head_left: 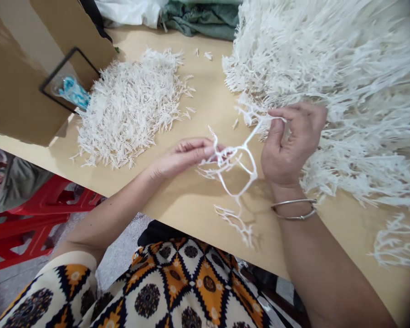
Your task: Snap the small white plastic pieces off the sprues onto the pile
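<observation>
A white branching plastic piece, with a ring in its middle and twig-like arms, is held up between my two hands over the table. My left hand pinches one of its arms between thumb and fingers. On the other side my right hand, with a silver bangle at the wrist, pinches another arm between thumb and forefinger. One arm of the piece hangs down toward me. Close behind my right hand rises a large heap of white branching pieces. To the left of my left hand lies a pile of small white sprigs.
A cardboard box stands at the left, with a black wire frame and a blue-and-white packet beside it. Green cloth and white cloth lie along the back. Loose sprigs dot the table. Red stools stand at lower left.
</observation>
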The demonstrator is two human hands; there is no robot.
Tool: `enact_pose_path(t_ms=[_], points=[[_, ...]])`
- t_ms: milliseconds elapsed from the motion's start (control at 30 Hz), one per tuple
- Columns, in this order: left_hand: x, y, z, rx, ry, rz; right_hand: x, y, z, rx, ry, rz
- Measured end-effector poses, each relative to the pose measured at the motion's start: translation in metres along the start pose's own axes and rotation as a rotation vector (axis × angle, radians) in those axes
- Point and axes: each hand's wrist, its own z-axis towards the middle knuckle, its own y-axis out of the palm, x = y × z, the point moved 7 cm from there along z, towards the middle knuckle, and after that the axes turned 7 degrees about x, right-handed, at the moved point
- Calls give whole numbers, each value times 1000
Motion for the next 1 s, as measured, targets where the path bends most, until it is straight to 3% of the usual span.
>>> enact_pose_path(t_ms=[133, 233, 333, 400, 467, 567, 667, 867, 1000], points=[[-7, 44, -9, -273, 158, 340, 9, 5, -4, -32, 65, 10], [-14, 54, -5, -237, 419, 724, 11, 15, -9, -144, 91, 7], [-16, 34, 19, -97, 464, 1083, 15, 24, -15, -238, 121, -4], [-9, 1, 42, 87, 374, 1274, 20, 27, -18, -261, 142, -4], [4, -28, 60, 204, 337, 1315, 23, 28, -19, -259, 138, 3], [24, -56, 68, 409, 372, 1209, 24, 27, -19, -237, 130, -24], [29, -59, 60, 455, 404, 940, 20, 25, -19, -252, 139, -134], [19, -54, 45, 301, 196, 312, 20, 27, -23, -373, 163, -289], [28, -41, 35, 127, 117, 200, 48, 20, -22, -297, 186, -291]])
